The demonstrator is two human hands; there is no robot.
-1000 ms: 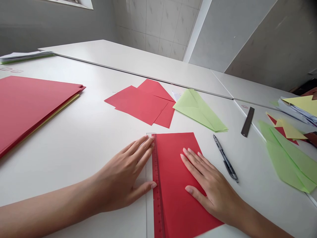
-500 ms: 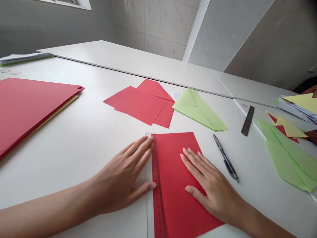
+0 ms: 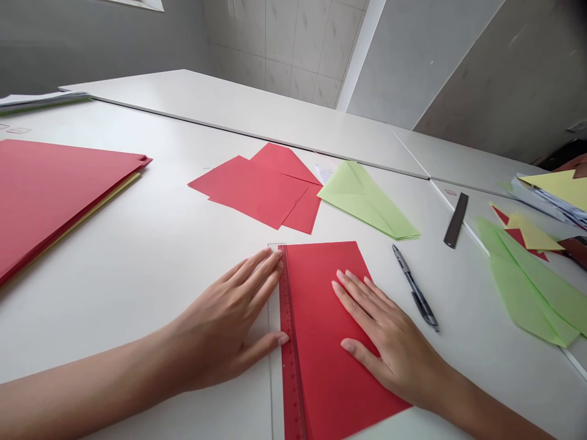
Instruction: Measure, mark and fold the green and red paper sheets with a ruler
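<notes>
A red sheet of paper (image 3: 321, 379) lies flat on the white table in front of me. Along its left edge runs a clear ruler (image 3: 290, 366), its scale showing over the red. My left hand (image 3: 238, 318) rests on the ruler with fingers stretched out, the fingertips near its far end and the thumb lower down. Flat on the right part of the sheet is my right hand (image 3: 383, 339), its fingers spread. A dark pen (image 3: 415, 288) lies just right of the sheet, beyond my right hand.
Several red paper pieces (image 3: 257, 189) and folded green paper (image 3: 367, 201) lie farther back. A red paper stack (image 3: 59, 195) is at left. To the right are a dark flat strip (image 3: 456, 221), more green paper (image 3: 532, 287), yellow pieces (image 3: 534, 235) and a paper pile (image 3: 550, 198).
The whole view has shifted slightly, so everything sits a little higher and farther left. Both hands keep their places on the ruler and the red sheet.
</notes>
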